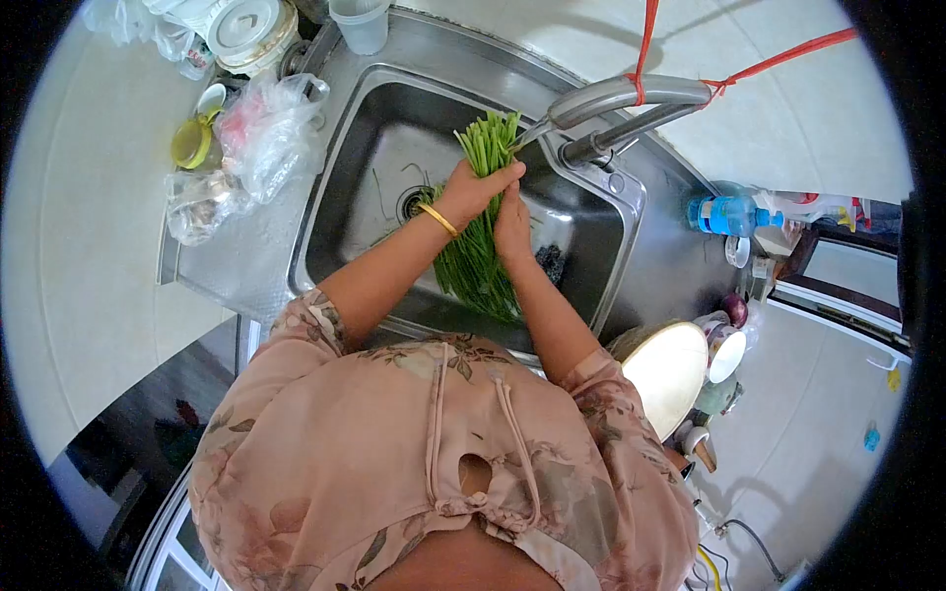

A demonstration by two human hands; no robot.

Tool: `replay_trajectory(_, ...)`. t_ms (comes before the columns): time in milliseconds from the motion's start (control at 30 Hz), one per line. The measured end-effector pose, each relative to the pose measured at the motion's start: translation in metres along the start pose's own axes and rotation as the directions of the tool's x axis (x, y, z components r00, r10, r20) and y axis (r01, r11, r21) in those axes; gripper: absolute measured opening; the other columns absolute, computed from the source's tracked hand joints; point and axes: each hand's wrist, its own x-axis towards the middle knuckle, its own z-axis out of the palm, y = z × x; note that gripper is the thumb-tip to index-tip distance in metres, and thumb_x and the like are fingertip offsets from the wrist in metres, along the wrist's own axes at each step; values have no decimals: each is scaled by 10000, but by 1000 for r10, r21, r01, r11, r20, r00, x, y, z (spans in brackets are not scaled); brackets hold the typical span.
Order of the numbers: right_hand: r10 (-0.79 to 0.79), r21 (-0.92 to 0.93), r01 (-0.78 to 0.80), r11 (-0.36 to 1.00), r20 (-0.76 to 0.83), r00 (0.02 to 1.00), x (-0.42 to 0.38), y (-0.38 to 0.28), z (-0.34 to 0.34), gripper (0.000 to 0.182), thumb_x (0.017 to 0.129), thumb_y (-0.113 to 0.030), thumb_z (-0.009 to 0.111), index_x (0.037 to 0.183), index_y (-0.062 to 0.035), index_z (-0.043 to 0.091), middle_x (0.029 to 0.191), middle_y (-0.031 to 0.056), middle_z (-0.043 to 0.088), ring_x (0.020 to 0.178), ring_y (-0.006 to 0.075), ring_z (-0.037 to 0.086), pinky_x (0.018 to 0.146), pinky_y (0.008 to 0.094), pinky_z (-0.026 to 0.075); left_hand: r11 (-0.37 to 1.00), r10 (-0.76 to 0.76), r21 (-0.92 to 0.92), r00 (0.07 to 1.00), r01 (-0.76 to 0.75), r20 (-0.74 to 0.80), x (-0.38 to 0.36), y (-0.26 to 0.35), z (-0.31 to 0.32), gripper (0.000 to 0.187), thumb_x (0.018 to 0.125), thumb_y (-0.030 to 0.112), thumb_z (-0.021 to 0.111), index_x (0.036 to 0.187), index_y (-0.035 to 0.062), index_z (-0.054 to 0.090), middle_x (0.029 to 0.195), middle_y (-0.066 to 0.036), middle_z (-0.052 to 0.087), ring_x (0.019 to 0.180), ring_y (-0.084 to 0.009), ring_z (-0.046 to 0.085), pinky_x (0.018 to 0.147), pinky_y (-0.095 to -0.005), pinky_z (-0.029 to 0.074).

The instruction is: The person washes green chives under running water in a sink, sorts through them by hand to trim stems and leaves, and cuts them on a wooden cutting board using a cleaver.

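Over the steel sink (340,167) I hold a bunch of long-stemmed greens (473,261), with the pale cut stem ends up toward the tap and the leafy part hanging down. My left hand (475,195), with a yellow bangle at its wrist, is closed round the bunch just below the stem ends. Against the other side of the stems, my right hand (512,225) grips a little lower. A stream of water seems to run from the tap (596,101) onto the stem ends. Loose green bits lie near the drain (414,203).
Plastic bags (271,133) and a yellow-green jar (194,144) stand left of the sink. A plastic tub (362,25) is at the back. On the right are a blue-labelled bottle (727,215) and a round board (668,379). Red cord (788,51) ties the tap.
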Motion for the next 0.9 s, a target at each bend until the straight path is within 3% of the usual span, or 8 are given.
replay_trajectory(200,-69,60,56,997,252,965,16,-14,-15,557,808,-320,583,1208,29,415,1168,179,498,1103,271,464,947,335,329,982,-46,-181,998,53,43,13,13,-7,335,855,244,543,1132,55,553,1139,-24,554,1034,-123,480,921,-280,345)
replay_trajectory(267,-29,83,-5,997,404,914,22,-39,-30,635,730,-251,687,1220,29,395,1159,172,500,1100,255,464,942,332,335,978,-74,-193,996,83,54,11,18,-5,383,829,259,590,1133,33,531,1047,-34,569,942,-117,509,824,-263,398)
replay_trajectory(400,-27,-147,118,982,509,860,31,-40,-39,615,660,-158,700,1183,16,426,1133,155,514,1046,219,487,902,320,371,975,-223,2,973,223,66,3,25,4,442,836,310,578,1177,41,498,1128,-63,544,965,-131,511,868,-272,390)
replay_trajectory(467,21,-269,133,954,502,865,37,-28,-42,577,655,-131,676,1163,11,441,1097,134,537,1004,199,505,882,314,387,975,-216,99,956,199,200,10,13,-6,461,805,276,622,1176,42,482,1125,-70,542,954,-131,516,850,-269,401)
replay_trajectory(600,163,-67,-154,986,594,788,34,-36,-44,496,652,-105,659,1103,-8,475,993,78,567,923,168,526,844,304,403,978,-45,207,953,-19,299,19,18,-17,456,753,152,676,1150,47,477,1091,-80,552,973,-153,526,847,-300,420)
replay_trajectory(700,161,-42,-181,983,682,713,34,-35,-43,359,662,-59,647,1001,-40,528,914,32,565,856,141,528,799,301,412,954,128,-288,981,-81,148,17,40,-10,449,737,83,669,1140,47,473,982,-77,578,922,-176,553,807,-330,454)
replay_trajectory(767,118,-14,-156,988,721,683,34,-40,-34,346,664,-65,649,989,-47,531,915,30,562,849,143,530,791,297,413,967,61,-255,978,-8,201,15,54,-7,303,756,61,640,1025,45,503,791,-50,567,748,-167,581,709,-302,487)
replay_trajectory(900,-42,83,-2,997,522,852,33,-36,-10,321,660,-73,655,955,-47,531,873,31,563,825,147,533,757,278,412,989,0,-145,999,7,47,26,51,-10,189,774,93,635,912,52,513,700,-24,542,623,-136,568,622,-263,492)
